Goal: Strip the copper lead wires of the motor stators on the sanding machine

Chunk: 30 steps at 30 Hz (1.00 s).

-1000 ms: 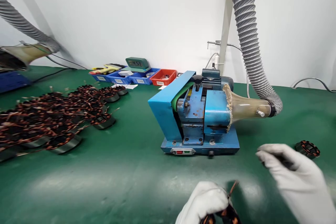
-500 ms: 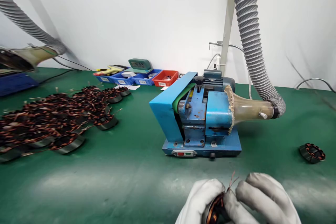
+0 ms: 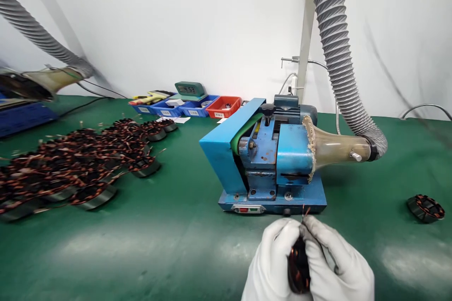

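A copper-wound motor stator (image 3: 298,268) is held on edge between my two white-gloved hands, low in the view. My left hand (image 3: 271,258) is wrapped round its left side. My right hand (image 3: 337,258) grips its right side, thumb and forefinger pinched at the top by the thin copper wire ends (image 3: 305,211) that stick up. Part of the stator is hidden by the gloves. Just beyond my fingertips stands a blue belt-driven machine (image 3: 261,164), with red and green buttons (image 3: 248,209) on its front.
Many stators (image 3: 81,164) are massed at the left; a single stator (image 3: 425,208) lies at the right. A translucent funnel (image 3: 341,146) joins a grey hose (image 3: 334,37). Behind are blue bins (image 3: 193,112), a red bin (image 3: 223,112) and a digital clock (image 3: 189,89).
Both hands have moved up and forward with the stator, closer to the machine. My right fingers have closed in from a looser spread to a pinch by the wire ends.
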Each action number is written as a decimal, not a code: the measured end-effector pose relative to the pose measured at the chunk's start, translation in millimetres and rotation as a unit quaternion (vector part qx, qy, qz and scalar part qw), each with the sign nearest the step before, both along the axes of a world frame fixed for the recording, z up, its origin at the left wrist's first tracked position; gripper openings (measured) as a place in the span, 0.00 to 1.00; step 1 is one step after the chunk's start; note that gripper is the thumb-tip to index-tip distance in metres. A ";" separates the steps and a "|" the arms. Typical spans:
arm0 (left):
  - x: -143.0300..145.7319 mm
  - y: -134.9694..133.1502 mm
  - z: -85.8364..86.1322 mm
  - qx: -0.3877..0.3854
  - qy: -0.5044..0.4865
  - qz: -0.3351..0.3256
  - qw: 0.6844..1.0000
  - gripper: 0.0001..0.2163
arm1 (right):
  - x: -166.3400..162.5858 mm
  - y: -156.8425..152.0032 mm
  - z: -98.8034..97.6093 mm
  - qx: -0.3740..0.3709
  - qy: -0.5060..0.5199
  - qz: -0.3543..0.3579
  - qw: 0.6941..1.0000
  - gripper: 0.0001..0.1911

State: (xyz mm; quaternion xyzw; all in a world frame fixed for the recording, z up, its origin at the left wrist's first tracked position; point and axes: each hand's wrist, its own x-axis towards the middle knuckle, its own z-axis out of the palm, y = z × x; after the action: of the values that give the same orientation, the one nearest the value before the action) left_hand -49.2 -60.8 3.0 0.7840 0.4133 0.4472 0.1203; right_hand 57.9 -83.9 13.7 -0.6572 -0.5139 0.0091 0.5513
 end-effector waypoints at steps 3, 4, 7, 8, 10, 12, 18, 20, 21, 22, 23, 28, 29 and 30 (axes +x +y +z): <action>2.4 18.4 -8.1 -0.001 0.043 -0.002 0.999 0.25 | 0.6 20.9 -5.2 -0.059 0.066 0.026 0.996 0.12; 3.8 23.7 -10.0 0.001 0.049 0.009 0.999 0.25 | 0.9 27.8 -5.8 -0.085 0.097 0.034 0.991 0.13; 8.5 35.9 -13.3 0.005 0.039 0.052 0.998 0.25 | 1.4 45.9 -5.0 -0.145 0.185 0.051 0.971 0.13; 10.0 39.0 -13.1 -0.001 0.035 0.057 0.998 0.25 | 1.5 51.0 -4.0 -0.156 0.205 0.054 0.965 0.13; 12.4 44.7 -10.5 -0.020 0.035 0.056 0.998 0.26 | 1.7 60.1 -1.2 -0.165 0.222 0.070 0.958 0.12; 14.8 50.5 -6.2 -0.049 0.025 0.045 0.997 0.25 | 2.5 68.0 2.9 -0.167 0.225 0.077 0.957 0.12; 21.2 66.1 8.7 -0.120 -0.039 0.013 0.992 0.19 | 5.9 81.5 17.4 -0.192 0.148 0.039 0.969 0.14; 21.6 69.4 15.5 -0.143 -0.044 0.003 0.989 0.16 | 5.9 83.3 20.0 -0.203 0.134 0.035 0.969 0.14; 21.5 71.0 19.3 -0.155 -0.045 -0.001 0.987 0.15 | 5.6 84.2 21.1 -0.207 0.135 0.034 0.968 0.14; 21.1 72.5 23.1 -0.167 -0.043 -0.007 0.985 0.14 | 5.2 85.1 22.2 -0.211 0.137 0.031 0.967 0.14; 20.7 74.0 26.6 -0.178 -0.040 -0.014 0.983 0.14 | 4.7 86.1 23.5 -0.214 0.137 0.028 0.967 0.14; 16.5 72.8 28.2 -0.176 -0.033 -0.029 0.983 0.17 | 2.3 83.8 24.1 -0.200 0.137 0.009 0.970 0.13; 14.6 69.5 24.1 -0.162 -0.027 -0.026 0.986 0.18 | 1.6 80.3 20.8 -0.193 0.141 0.012 0.971 0.13; 12.3 65.2 18.6 -0.145 -0.020 -0.028 0.989 0.20 | 0.7 75.6 16.1 -0.184 0.148 0.016 0.972 0.13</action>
State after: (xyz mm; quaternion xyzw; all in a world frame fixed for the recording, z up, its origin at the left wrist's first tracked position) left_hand -36.9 4.4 21.6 0.7607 0.4491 0.3942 0.2534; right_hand 58.6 -8.2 29.8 -0.7305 -0.4267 0.2092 0.4904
